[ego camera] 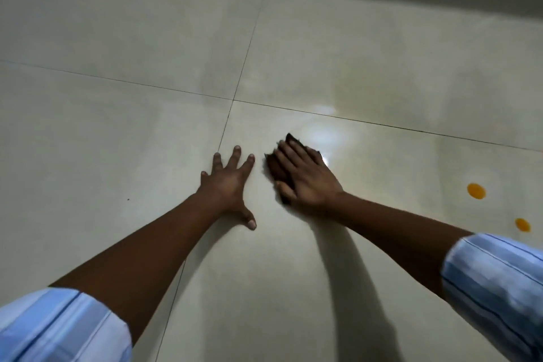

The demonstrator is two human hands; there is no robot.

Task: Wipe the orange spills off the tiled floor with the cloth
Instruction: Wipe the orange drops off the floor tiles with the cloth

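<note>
Right hand (308, 179) flat on dark, blurred cloth (277, 169), left hand (227, 185) splayed beside, orange spills (476, 191) right

One head-worn wide camera looks steeply down, close over the tiled floor (147, 132).

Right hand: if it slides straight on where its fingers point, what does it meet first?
Probably nothing: the right hand, pressing the dark cloth, points up-left over bare floor tiles; both orange spills lie behind it.
</note>
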